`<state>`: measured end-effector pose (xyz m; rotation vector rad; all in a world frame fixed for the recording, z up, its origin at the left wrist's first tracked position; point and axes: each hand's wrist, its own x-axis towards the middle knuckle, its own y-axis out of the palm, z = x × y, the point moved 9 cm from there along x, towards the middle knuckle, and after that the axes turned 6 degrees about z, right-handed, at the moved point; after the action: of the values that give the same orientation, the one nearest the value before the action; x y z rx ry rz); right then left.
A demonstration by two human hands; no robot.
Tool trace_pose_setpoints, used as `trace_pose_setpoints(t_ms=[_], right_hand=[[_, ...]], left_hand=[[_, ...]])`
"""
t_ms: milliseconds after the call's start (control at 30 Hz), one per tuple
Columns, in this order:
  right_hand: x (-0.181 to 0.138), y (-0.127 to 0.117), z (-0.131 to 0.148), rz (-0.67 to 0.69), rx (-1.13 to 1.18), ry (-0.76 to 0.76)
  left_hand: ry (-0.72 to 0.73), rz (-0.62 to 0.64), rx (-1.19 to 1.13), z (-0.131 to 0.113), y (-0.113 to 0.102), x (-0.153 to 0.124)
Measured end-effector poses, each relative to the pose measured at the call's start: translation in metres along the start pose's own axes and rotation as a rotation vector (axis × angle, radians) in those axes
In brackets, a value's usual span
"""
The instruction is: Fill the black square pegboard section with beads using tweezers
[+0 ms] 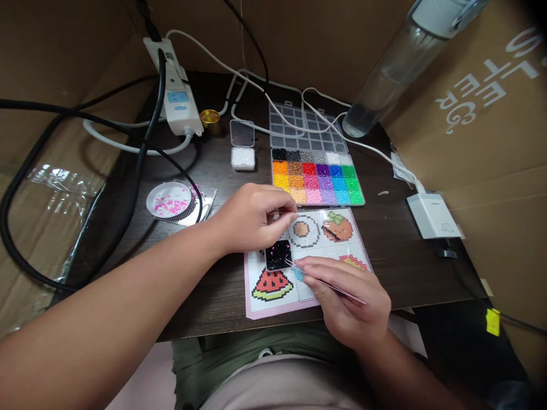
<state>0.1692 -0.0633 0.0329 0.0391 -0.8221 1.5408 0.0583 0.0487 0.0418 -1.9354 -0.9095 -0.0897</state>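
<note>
Left hand (252, 219) pinched narrow just above the black-bead tray (278, 254), bead in it not discernible; right hand (346, 302) closed on tweezers (325, 282), tips at that tray beyond its knuckles; pattern sheet (273, 304) beneath both shows little beading, most apparently left.

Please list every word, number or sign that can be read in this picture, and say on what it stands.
"40": on the white charger; any mark after it is blurred.
Large white letters on the cardboard wall: upside down, cut off, not readable as words.
Blue label on the power strip: too small to read.
</note>
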Motion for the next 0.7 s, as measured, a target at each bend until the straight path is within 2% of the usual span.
trace_pose_setpoints(t_ms=[700], right_hand=[[-0.0014, -0.0026, -0.0064, -0.014, 0.029, 0.057]], left_hand=[[-0.001, -0.001, 0.007, -0.0003, 0.0004, 0.0004]])
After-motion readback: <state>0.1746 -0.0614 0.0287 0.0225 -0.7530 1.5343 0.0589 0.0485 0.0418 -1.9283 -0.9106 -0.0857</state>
